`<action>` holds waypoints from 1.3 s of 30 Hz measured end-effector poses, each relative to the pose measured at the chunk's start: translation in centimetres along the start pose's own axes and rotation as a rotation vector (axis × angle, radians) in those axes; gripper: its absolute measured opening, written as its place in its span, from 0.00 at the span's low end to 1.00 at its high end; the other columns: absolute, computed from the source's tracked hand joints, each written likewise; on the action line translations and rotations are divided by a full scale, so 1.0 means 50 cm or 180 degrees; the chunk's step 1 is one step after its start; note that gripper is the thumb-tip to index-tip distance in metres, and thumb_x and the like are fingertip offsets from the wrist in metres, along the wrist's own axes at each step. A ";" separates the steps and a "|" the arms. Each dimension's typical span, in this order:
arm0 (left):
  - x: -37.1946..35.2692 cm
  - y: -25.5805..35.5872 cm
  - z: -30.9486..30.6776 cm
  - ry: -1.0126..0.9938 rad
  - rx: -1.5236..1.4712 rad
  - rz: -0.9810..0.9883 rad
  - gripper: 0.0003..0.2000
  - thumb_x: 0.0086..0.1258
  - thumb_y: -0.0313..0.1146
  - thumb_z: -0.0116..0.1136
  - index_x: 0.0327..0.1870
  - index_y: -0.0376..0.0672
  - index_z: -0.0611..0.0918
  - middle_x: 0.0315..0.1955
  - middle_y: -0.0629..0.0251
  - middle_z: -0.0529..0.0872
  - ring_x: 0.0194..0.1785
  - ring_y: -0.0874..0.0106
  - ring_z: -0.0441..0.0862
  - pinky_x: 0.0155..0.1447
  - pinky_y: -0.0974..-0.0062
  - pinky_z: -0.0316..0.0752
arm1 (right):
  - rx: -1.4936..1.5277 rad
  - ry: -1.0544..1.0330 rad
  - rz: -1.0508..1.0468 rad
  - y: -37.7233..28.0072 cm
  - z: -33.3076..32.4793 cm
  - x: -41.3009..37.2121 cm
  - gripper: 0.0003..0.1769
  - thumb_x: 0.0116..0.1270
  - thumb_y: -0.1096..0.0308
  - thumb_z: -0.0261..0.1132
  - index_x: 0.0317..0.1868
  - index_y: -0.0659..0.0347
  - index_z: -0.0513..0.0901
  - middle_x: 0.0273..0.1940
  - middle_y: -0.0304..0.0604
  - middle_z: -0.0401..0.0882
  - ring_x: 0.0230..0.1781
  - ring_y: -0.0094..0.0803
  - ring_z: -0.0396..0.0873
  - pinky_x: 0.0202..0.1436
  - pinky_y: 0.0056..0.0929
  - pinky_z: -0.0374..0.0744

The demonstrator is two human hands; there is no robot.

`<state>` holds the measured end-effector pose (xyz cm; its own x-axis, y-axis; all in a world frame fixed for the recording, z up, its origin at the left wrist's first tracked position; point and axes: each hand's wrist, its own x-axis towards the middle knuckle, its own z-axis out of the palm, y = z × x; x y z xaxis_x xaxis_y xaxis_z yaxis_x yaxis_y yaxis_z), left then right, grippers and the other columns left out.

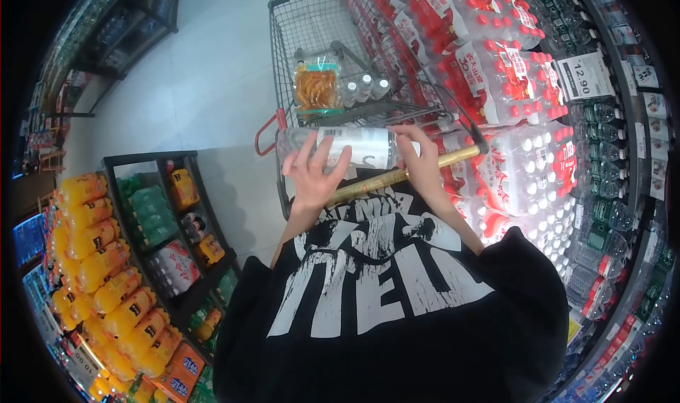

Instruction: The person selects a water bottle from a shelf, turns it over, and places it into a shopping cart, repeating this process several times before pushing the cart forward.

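Note:
A clear bottle with a white label (361,146) lies sideways above the cart's yellow handle (382,181), its cap end to the right. My left hand (315,173) rests on the bottle's left part with fingers spread over it. At the cap end, my right hand (419,163) has its fingers closed round the neck and cap. Beyond the bottle is the wire shopping cart (301,24). Inside the cart sit a bag of orange-brown food (317,88) and several small white-capped bottles (365,86).
Stacked red-and-clear water packs (489,77) line the cart's right side, with a price sign (584,76) and bottle shelves behind. Orange drink bottles (117,290) and a dark shelf rack (152,219) stand at the left. Pale tiled floor (212,56) shows at the upper left.

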<state>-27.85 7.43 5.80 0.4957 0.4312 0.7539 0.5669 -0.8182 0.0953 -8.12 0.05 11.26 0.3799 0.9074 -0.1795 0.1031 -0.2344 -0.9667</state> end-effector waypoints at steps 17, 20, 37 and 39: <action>-0.003 0.020 0.020 -0.0567 -0.1123 -0.1043 0.36 0.48 0.33 0.67 0.62 0.52 0.65 0.59 0.57 0.71 0.67 0.56 0.60 0.61 0.59 0.49 | -0.1449 0.0220 -0.1656 -0.037 -0.007 -0.016 0.13 0.63 0.69 0.62 0.47 0.60 0.82 0.22 0.37 0.73 0.16 0.23 0.70 0.19 0.24 0.66; -0.001 0.028 0.037 -0.0504 -0.1261 -0.1508 0.36 0.50 0.34 0.68 0.63 0.50 0.65 0.64 0.53 0.63 0.68 0.53 0.57 0.63 0.53 0.50 | -0.0031 0.0437 0.0115 -0.034 -0.017 0.019 0.13 0.65 0.66 0.61 0.48 0.61 0.82 0.25 0.36 0.78 0.16 0.17 0.71 0.18 0.18 0.67; -0.042 0.014 0.062 -0.2887 -0.0123 -0.2862 0.22 0.69 0.39 0.49 0.63 0.46 0.68 0.57 0.57 0.71 0.67 0.57 0.59 0.70 0.52 0.46 | -0.3366 0.0302 -0.0898 0.159 -0.106 0.615 0.20 0.63 0.47 0.57 0.48 0.47 0.83 0.28 0.53 0.82 0.29 0.49 0.81 0.32 0.42 0.78; -0.042 0.012 0.063 -0.2945 -0.0120 -0.2900 0.21 0.69 0.38 0.50 0.63 0.46 0.68 0.57 0.58 0.71 0.67 0.58 0.59 0.70 0.52 0.47 | -0.3870 -0.0144 -0.1020 0.227 -0.081 0.685 0.18 0.63 0.49 0.57 0.46 0.48 0.83 0.26 0.50 0.82 0.29 0.46 0.82 0.32 0.41 0.78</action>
<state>-26.46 7.22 2.20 0.2201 0.9229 -0.3158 0.9271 -0.0971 0.3621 9.78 27.03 -5.13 0.1520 0.9884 0.0022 0.9724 -0.1491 -0.1792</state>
